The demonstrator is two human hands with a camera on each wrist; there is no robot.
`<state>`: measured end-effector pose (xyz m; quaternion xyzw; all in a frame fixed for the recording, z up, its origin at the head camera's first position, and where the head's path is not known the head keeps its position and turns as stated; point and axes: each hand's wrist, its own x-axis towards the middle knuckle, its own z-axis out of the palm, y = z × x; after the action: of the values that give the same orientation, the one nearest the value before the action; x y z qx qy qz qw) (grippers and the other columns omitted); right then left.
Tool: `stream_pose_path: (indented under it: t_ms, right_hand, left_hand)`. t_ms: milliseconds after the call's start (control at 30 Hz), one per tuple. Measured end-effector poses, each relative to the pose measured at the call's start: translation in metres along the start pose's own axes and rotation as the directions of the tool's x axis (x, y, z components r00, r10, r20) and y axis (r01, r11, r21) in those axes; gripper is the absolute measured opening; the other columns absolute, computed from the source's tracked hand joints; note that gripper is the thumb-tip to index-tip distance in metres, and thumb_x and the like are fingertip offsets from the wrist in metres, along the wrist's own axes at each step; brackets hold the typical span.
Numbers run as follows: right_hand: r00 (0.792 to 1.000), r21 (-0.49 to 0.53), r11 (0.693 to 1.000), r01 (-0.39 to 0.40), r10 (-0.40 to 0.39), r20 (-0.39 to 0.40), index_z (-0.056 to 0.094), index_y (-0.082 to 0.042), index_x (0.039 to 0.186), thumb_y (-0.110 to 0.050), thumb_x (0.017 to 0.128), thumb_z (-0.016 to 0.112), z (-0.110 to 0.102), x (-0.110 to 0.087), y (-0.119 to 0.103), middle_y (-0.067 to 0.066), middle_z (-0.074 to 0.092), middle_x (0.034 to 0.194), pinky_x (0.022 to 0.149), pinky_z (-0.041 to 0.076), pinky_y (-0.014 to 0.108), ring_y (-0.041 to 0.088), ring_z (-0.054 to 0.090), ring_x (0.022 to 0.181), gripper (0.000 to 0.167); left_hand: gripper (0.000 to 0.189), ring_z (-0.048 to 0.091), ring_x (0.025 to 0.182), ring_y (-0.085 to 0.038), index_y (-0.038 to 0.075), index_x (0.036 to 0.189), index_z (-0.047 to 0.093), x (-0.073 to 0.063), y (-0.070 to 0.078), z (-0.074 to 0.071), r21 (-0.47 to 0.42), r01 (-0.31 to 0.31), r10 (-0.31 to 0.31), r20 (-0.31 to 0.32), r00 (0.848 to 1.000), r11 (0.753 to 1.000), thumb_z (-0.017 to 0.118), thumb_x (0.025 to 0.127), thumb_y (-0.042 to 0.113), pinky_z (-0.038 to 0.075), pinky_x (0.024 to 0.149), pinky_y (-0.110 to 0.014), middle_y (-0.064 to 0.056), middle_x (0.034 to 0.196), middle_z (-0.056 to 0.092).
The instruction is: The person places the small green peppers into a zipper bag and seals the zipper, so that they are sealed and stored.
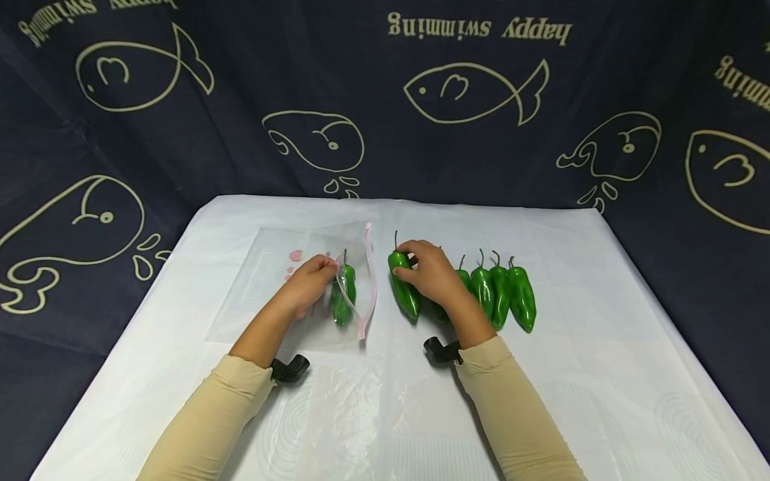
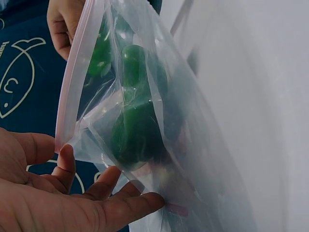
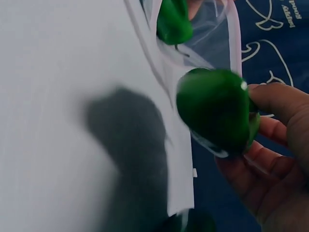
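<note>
One green pepper (image 1: 406,296), stem end in the right hand (image 1: 436,272)

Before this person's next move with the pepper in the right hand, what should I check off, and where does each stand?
1. Left hand pinching the edge of the bag: ok.
2. Bag mouth spread open: ok.
3. Right hand gripping the held pepper: ok.
4. Held pepper inside the bag: not ok, it is outside, right of the mouth.
5. Bagged pepper fully inside: ok.
6. Count of other peppers: cannot tell, the right arm partly hides them.
</note>
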<state>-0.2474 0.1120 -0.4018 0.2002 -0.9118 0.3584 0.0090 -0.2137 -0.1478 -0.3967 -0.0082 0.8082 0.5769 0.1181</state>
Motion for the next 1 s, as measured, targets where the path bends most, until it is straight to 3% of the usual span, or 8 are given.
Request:
stream_pose_path:
  t_ms: [467, 700, 1000]
  right_hand:
    - [0.991, 0.156, 0.987, 0.025, -0.003, -0.134, 0.062, -0.009, 0.127, -0.023, 0.09, 0.075, 0.023, 0.008, -0.022, 0.005, 0.062, 0.124, 0.081, 0.053, 0.037, 0.022, 0.064, 0.103, 0.041]
    - [0.988, 0.216, 0.976, 0.016, 0.018, -0.155, 0.063, -0.009, 0.123, -0.022, 0.09, 0.075, 0.037, 0.009, -0.033, 0.005, 0.061, 0.121, 0.074, 0.055, 0.032, 0.021, 0.064, 0.1, 0.038]
    - [0.988, 0.215, 0.977, -0.008, 0.041, -0.15, 0.063, -0.007, 0.122, -0.021, 0.089, 0.077, 0.054, 0.011, -0.039, 0.007, 0.061, 0.117, 0.072, 0.054, 0.029, 0.02, 0.063, 0.097, 0.038]
  left_hand:
    - [0.028, 0.04, 0.121, -0.03, -0.003, 0.12, 0.05, 0.001, 0.0, 0.0, 0.007, 0.0, 0.0, 0.01, 1.0, 1.0, 0.042, 0.106, 0.02, 0.028, 0.105, -0.047, -0.018, 0.125, 0.049]
    - [0.027, 0.041, 0.118, -0.029, -0.003, 0.118, 0.051, 0.001, 0.0, 0.002, 0.006, -0.006, 0.006, 0.001, 1.0, 1.0, 0.043, 0.106, 0.019, 0.03, 0.102, -0.044, -0.017, 0.122, 0.049]
    - [0.026, 0.042, 0.116, -0.03, 0.0, 0.116, 0.052, 0.001, 0.001, 0.004, 0.016, -0.007, 0.007, -0.003, 1.0, 1.0, 0.043, 0.105, 0.022, 0.032, 0.099, -0.044, -0.017, 0.122, 0.05]
